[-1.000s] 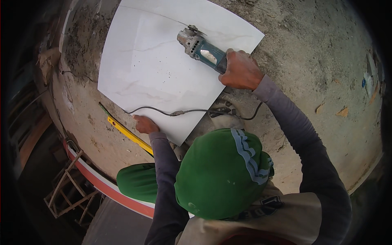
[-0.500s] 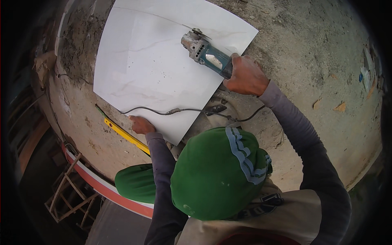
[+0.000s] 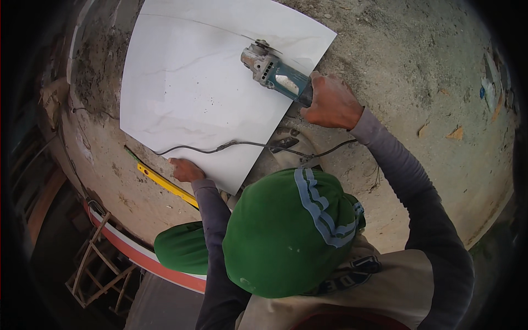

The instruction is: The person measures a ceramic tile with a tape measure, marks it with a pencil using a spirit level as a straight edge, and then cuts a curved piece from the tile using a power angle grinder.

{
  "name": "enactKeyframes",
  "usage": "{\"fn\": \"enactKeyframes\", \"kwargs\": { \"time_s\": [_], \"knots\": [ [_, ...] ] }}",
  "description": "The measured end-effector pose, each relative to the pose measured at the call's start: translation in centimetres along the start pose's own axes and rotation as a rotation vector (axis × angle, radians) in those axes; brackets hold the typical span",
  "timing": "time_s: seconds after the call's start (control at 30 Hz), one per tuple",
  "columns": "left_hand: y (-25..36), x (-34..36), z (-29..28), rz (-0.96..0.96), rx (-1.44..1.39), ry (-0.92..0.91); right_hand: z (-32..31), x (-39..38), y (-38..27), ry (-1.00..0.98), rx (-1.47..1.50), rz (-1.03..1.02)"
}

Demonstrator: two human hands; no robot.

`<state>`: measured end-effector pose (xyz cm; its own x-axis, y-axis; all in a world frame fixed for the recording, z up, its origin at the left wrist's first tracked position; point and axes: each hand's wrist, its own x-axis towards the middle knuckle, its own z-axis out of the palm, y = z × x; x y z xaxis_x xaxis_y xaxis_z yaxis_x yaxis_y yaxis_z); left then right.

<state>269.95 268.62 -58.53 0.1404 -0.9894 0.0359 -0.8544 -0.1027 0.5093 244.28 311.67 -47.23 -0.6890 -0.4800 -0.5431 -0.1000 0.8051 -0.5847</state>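
My right hand [image 3: 333, 102] is wrapped round the rear body of a teal angle grinder [image 3: 286, 78]. The grinder's metal head and disc rest over the far part of a large white tile [image 3: 187, 102] with faint grey veins. A thin dark line [image 3: 187, 20] runs across the tile from its far left side to the disc. At the tile's near left edge, my left hand [image 3: 186, 170] grips the rim; its underside fingers are hidden. The grinder's black cord [image 3: 242, 143] lies across the near part of the tile, between my hands.
A yellow spirit level [image 3: 168, 185] lies beside my left hand on the dusty concrete [image 3: 407, 192]. My green-trousered knee [image 3: 280, 236] rises close in front. A red and white ledge edge [image 3: 132, 248] borders a drop at lower left, where a wooden frame [image 3: 102, 264] stands.
The whole view has shifted slightly, so tile and ground appear farther up and left. Against the tile, the grinder has moved a little rightward along the line. Both hands keep their hold.
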Motion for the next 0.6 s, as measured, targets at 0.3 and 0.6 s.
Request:
{"fn": "enactKeyframes", "kwargs": {
  "time_s": [0.3,0.6],
  "knots": [
    [-0.6,0.4,0.3,0.034,-0.049,0.015,0.3,-0.7,0.6,-0.004,-0.017,0.031],
    [0.5,-0.7,0.0,-0.05,-0.04,0.0,-0.2,-1.9,0.5,-0.018,-0.049,0.072]
  ]
}}
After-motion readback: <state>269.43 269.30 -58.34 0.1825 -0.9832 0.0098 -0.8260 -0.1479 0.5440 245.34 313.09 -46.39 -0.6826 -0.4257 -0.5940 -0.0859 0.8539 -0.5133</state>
